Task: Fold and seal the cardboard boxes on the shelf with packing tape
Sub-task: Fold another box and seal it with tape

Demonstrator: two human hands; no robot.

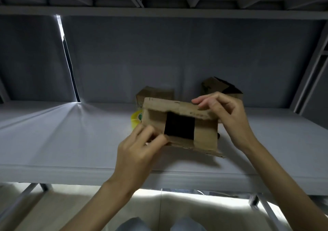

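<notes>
A small brown cardboard box [204, 134] lies on its side on the grey shelf [71, 142], its open end facing me with a dark gap between the side flaps. My right hand [223, 110] holds the top flap down, fingers over its right end. My left hand [140, 145] pinches the lower left flap edge. A yellow roll of packing tape [135, 119] peeks out behind the box's left side.
Two more cardboard boxes stand at the back of the shelf: one [156, 93] behind the held box, one [221, 86] with raised flaps to the right. Grey fabric [159, 53] lines the back wall. An upper shelf [159, 12] runs overhead.
</notes>
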